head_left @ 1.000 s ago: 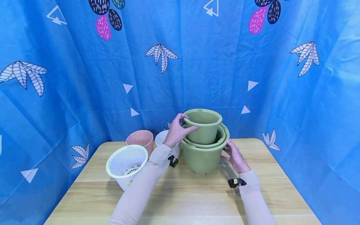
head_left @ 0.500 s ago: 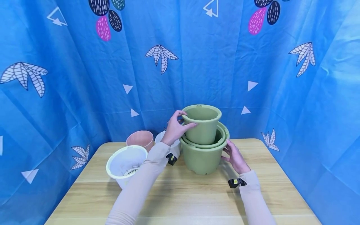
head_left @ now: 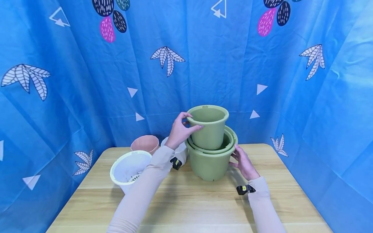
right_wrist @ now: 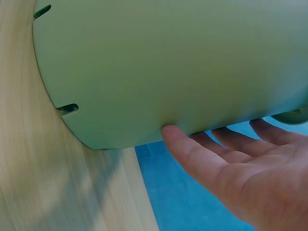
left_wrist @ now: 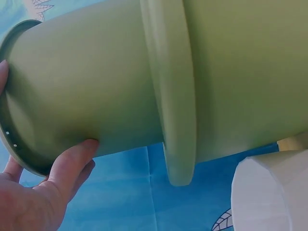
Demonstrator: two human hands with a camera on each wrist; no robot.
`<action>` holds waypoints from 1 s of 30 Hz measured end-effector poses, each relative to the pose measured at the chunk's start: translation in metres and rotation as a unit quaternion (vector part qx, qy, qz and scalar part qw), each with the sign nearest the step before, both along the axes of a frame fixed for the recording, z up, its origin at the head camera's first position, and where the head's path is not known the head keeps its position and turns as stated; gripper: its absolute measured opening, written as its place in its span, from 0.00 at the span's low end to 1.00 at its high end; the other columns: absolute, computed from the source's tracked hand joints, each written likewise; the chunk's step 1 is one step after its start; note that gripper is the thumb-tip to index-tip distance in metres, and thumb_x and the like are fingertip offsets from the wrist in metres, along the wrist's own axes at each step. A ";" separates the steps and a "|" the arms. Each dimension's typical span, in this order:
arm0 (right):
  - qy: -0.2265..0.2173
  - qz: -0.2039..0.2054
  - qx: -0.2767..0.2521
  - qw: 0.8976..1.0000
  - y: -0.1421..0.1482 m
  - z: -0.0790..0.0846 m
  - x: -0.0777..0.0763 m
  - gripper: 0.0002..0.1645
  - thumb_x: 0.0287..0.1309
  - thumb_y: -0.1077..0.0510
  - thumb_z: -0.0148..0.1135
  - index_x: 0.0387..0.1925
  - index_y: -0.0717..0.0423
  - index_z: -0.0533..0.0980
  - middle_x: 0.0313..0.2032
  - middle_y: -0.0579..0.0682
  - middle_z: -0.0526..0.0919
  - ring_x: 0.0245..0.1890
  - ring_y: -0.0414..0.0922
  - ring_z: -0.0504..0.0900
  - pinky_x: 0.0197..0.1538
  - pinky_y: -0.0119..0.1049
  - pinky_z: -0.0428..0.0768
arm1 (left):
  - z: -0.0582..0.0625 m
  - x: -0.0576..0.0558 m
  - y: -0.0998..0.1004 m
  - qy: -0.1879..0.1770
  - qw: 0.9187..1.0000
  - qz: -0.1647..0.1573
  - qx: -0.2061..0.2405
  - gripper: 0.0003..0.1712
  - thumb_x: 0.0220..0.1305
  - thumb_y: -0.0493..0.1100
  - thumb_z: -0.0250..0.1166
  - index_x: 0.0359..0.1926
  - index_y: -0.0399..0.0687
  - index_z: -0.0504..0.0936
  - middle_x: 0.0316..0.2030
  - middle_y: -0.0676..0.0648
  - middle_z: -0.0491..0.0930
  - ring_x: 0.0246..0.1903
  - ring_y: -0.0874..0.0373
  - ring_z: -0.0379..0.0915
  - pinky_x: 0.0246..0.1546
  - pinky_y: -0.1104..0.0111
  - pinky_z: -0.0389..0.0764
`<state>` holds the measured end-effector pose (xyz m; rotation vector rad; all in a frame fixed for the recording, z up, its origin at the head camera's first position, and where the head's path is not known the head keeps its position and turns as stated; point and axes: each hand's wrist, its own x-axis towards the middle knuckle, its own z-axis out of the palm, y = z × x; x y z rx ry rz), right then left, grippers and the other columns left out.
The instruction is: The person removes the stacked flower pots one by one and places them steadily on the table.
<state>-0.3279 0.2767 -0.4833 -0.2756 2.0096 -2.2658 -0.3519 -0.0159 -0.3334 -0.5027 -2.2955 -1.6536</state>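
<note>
Three green plastic flower pots stand nested at the back of the table. The smallest pot rises well out of the middle pot, which sits inside the largest pot. My left hand grips the smallest pot near its rim, thumb on its outer wall and other fingers at the rim. On the right, my right hand touches the side of the largest pot, its fingers spread and fairly straight along the wall in the right wrist view. The smallest pot's base is hidden inside the stack.
Left of the stack are a white pot with a slotted bottom, a pink pot and a smaller white pot, partly behind my left arm. The wooden table is enclosed by a blue patterned curtain.
My left hand has lifted the smallest pot and shifted it slightly left, so it stands higher above the other two. My right hand has stayed at the largest pot.
</note>
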 end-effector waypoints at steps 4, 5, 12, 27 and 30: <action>0.003 0.002 0.000 1.000 0.000 0.000 0.000 0.44 0.79 0.32 0.32 0.82 0.53 0.45 0.83 0.59 0.46 0.82 0.65 0.45 0.74 0.73 0.60 | 0.001 0.001 -0.002 -0.002 1.000 -0.002 0.006 0.30 0.57 0.53 0.79 0.54 0.51 0.73 0.59 0.48 0.74 0.58 0.47 0.76 0.58 0.53 0.83; 0.004 0.004 0.000 1.000 0.000 0.000 0.001 0.44 0.79 0.32 0.32 0.82 0.53 0.45 0.83 0.59 0.46 0.82 0.65 0.45 0.74 0.73 0.60 | 0.001 0.001 -0.003 -0.003 1.000 -0.002 0.007 0.31 0.57 0.53 0.79 0.54 0.51 0.73 0.59 0.48 0.74 0.58 0.47 0.76 0.58 0.53 0.83; 0.007 0.007 0.003 1.000 0.001 0.000 0.001 0.46 0.79 0.31 0.34 0.83 0.52 0.44 0.83 0.60 0.45 0.82 0.66 0.44 0.74 0.73 0.59 | 0.004 0.003 -0.007 -0.003 1.000 -0.006 0.023 0.32 0.57 0.50 0.79 0.56 0.47 0.73 0.61 0.43 0.75 0.59 0.48 0.77 0.59 0.53 0.83; 0.005 0.003 0.003 1.000 0.000 -0.001 0.000 0.45 0.79 0.31 0.32 0.83 0.52 0.44 0.83 0.60 0.47 0.82 0.65 0.46 0.75 0.73 0.59 | 0.009 0.008 -0.014 -0.001 0.999 0.001 0.034 0.30 0.58 0.51 0.79 0.55 0.50 0.73 0.56 0.47 0.76 0.58 0.48 0.77 0.60 0.53 0.83; 0.005 0.004 0.004 1.000 0.000 -0.001 0.000 0.44 0.79 0.32 0.31 0.83 0.53 0.44 0.82 0.60 0.48 0.82 0.64 0.47 0.75 0.72 0.59 | 0.010 0.009 -0.016 0.006 0.999 -0.005 0.043 0.31 0.58 0.49 0.79 0.56 0.47 0.73 0.57 0.45 0.76 0.59 0.47 0.77 0.60 0.52 0.82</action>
